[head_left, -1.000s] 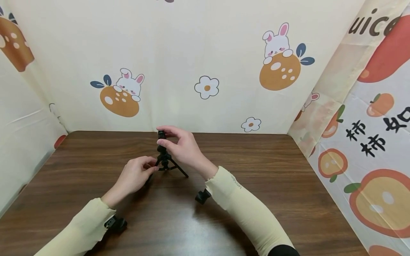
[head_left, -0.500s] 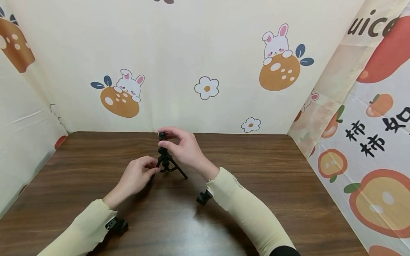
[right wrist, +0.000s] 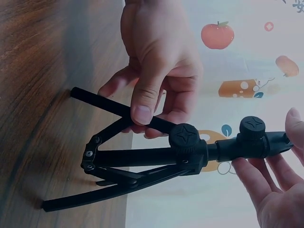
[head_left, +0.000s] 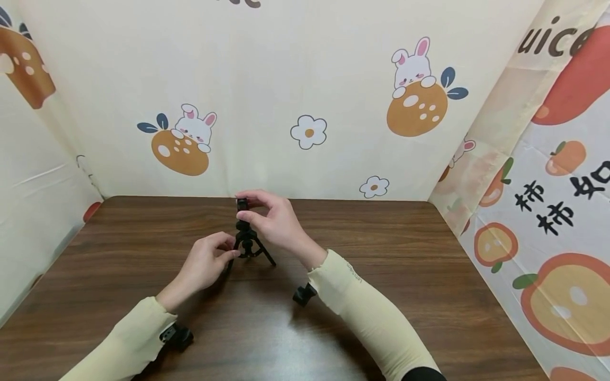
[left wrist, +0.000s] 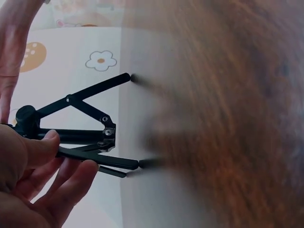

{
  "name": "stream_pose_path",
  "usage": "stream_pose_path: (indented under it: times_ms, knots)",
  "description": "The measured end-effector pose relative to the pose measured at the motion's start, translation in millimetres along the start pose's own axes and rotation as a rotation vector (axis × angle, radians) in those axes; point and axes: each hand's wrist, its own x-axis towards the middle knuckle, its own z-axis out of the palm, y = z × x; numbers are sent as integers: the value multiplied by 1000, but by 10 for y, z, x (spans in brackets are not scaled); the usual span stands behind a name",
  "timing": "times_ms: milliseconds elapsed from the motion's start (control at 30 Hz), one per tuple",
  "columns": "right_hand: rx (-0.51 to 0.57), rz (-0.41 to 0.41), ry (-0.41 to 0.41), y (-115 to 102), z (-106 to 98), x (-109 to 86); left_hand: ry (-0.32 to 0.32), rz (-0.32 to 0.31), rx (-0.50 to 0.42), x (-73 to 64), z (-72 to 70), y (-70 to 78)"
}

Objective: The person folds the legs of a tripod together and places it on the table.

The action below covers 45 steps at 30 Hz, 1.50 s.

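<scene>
A small black tripod (head_left: 247, 244) stands upright near the back of the table, its legs partly spread. My left hand (head_left: 202, 262) pinches one leg (right wrist: 159, 124) between thumb and fingers, partway along it. At the top, my right hand (head_left: 278, 222) holds the tripod's head (right wrist: 273, 145) between thumb and fingers. In the right wrist view, two round knobs and the braces to the centre column (right wrist: 135, 156) show. The left wrist view has another leg (left wrist: 97, 92) angled outward, its foot close over the table.
The brown wooden table (head_left: 381, 275) ends at a patterned cloth backdrop (head_left: 267, 79) close behind the tripod. More printed cloth (head_left: 505, 296) hangs along the right edge, and a pale cloth (head_left: 38, 201) closes the left. A black wrist camera (head_left: 305, 293) sits under the right sleeve.
The tripod's right leg has swung slightly inward, so its spread looks narrower. Both hands keep their hold and have barely shifted.
</scene>
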Motion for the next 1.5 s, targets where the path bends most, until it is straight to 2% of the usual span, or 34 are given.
stream_pose_path:
  times_ms: [200,400,567,867,967,1200,1500]
  knots:
    - [-3,4,-2,-4,9,-5,9,-11,-99,-17,32,-6]
    - [1,14,2,0,21,-6,37,-18,-150,-15,67,-18]
    - [11,33,11,-8,31,-1,54,-56,-187,6,84,-44]
    - [54,94,-8,-48,13,-41,46,-115,-226,21,89,-57]
    - [62,102,-21,-36,5,-51,49,-116,-231,30,82,-54]
    - [97,109,-33,39,-5,-65,78,-70,-135,45,81,-76]
    - [174,135,-32,230,-40,-160,63,-86,-152,53,83,-72]
